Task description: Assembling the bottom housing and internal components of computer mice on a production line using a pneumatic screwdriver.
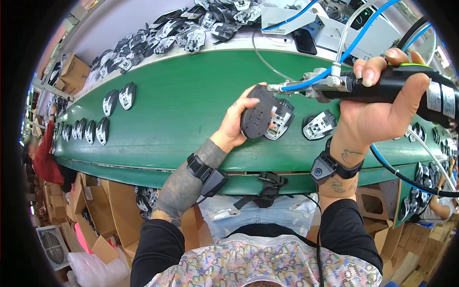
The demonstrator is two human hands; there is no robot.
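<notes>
My left hand (232, 122) grips a dark computer mouse (256, 117) tilted up on its side, its underside facing me. In my right hand (375, 112) lies a black powered screwdriver (392, 86), held level, with a metal nozzle (330, 85) and a blue air hose (356, 45) running off it. The nozzle's tip is at the upper end of the mouse; whether it touches cannot be made out. Just behind the held mouse, a half-built mouse with its white inside showing (282, 119) rests on the green conveyor belt (191, 95). Another open mouse (319, 125) sits to its right.
Several mice (102, 130) stand along the belt's left part. A heap of mouse parts (186, 31) fills the shelf behind, beside a phone (304, 41) and white machine housings (287, 21). Cardboard boxes (122, 205) stand below the near edge. A person in red (45, 155) is at far left.
</notes>
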